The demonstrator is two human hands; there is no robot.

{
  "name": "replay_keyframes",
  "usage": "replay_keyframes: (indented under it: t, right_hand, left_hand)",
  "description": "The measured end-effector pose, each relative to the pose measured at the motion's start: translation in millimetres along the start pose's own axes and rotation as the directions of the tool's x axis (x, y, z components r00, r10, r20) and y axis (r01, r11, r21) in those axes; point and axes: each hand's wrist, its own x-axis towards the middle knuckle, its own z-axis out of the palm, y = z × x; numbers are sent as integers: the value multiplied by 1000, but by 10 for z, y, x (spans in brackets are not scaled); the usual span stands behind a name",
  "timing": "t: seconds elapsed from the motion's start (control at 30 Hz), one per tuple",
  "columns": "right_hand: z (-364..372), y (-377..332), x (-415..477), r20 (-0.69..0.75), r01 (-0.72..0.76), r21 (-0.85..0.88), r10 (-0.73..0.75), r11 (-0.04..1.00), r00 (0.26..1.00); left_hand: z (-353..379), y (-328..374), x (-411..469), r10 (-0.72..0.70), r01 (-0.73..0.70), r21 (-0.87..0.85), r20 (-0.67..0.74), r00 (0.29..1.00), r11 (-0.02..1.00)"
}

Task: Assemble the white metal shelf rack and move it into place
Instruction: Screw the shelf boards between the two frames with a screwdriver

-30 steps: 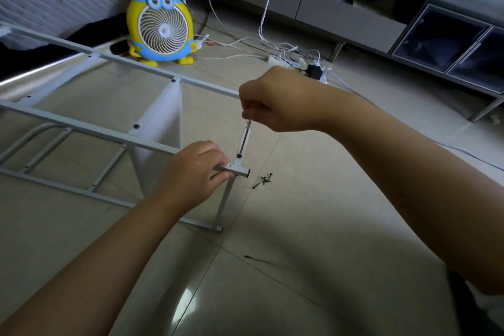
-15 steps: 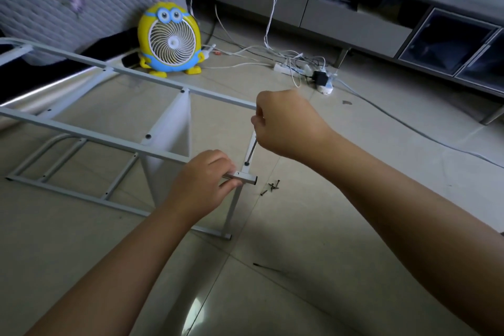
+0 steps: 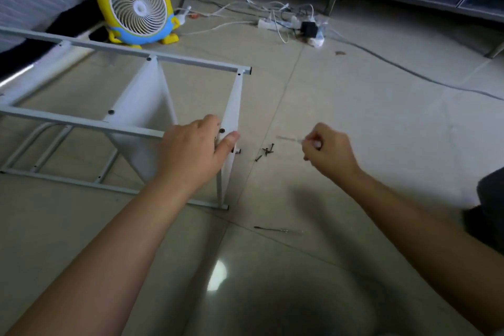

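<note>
White metal shelf rack (image 3: 141,117): on its side on tiled floor | left hand (image 3: 196,150) still clasps near corner joint | right hand (image 3: 327,153), pinching slim screwdriver (image 3: 289,139), has drawn off joint, now above loose dark screws (image 3: 266,150) | judgement: corner screw seated, next fastener due.

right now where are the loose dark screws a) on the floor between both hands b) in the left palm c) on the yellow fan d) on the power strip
a: the small dark screws lie on the tiled floor between the left hand, on the white metal shelf rack, and the right hand.
</note>
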Motion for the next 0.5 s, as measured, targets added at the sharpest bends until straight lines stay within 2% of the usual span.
replay_keyframes:
  t: [0.1,0.17,0.23,0.33,0.43,0.5]
  right_hand:
    - [405,694,-296,217,-61,-196,104,979,971]
    - [599,993,-458,294,-79,-205,138,975,946]
    - [776,1195,-562,352,-107,-184,167,977,921]
    - [992,1388,-670,398,-110,-249,205,962,894]
    - [1060,1471,-712,459,-37,-384,226,923,859]
    - [1090,1502,-666,496,54,-427,184,903,849]
  left_hand:
    - [28,148,110,-211,212,0,108,972,977]
    - [33,214,172,-296,299,6,159,942,954]
    - [40,229,239,-331,327,51,186,925,943]
    - [35,253,365,-375,371,66,259,890,926]
    - [52,313,479,-398,378,127,320,860,917]
    - [84,342,546,-414,382,159,331,848,910]
